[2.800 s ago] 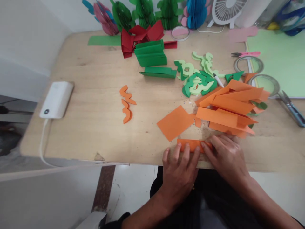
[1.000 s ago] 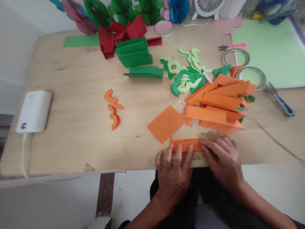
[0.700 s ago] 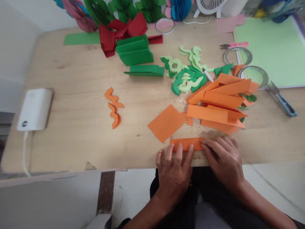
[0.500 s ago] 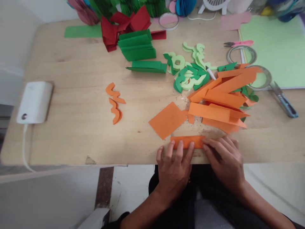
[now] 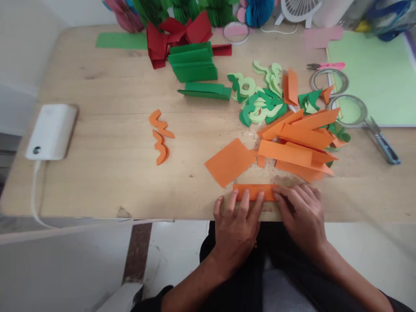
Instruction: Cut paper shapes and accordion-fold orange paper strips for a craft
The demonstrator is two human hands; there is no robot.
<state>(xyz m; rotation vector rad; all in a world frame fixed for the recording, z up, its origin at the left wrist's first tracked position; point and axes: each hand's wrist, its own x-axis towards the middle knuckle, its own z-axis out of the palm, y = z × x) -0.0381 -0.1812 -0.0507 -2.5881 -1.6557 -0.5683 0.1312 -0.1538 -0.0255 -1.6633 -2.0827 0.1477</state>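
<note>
A folded orange paper strip (image 5: 255, 191) lies flat along the table's front edge. My left hand (image 5: 236, 225) rests on it with fingers apart, the tips pressing its lower side. At the strip's right end, my right hand (image 5: 300, 212) pinches the paper between thumb and forefinger. Just behind the strip lies an orange paper piece (image 5: 229, 162), turned like a diamond. Folded orange papers (image 5: 300, 136) are heaped behind my right hand. Cut orange wavy shapes (image 5: 160, 145) sit farther left.
Green folded papers (image 5: 193, 63), red papers (image 5: 157, 47) and curly green cut-outs (image 5: 260, 106) stand or lie toward the back. Tape rolls (image 5: 349, 109), a cutter (image 5: 383, 141) and pink snips (image 5: 331, 66) are at right. A white box (image 5: 52, 132) with a cable is at left.
The view has shifted slightly. In the heap at back right, an orange folded piece now stands apart near the green cut-outs, and the top pieces lie differently. Both hands keep their places on the strip.
</note>
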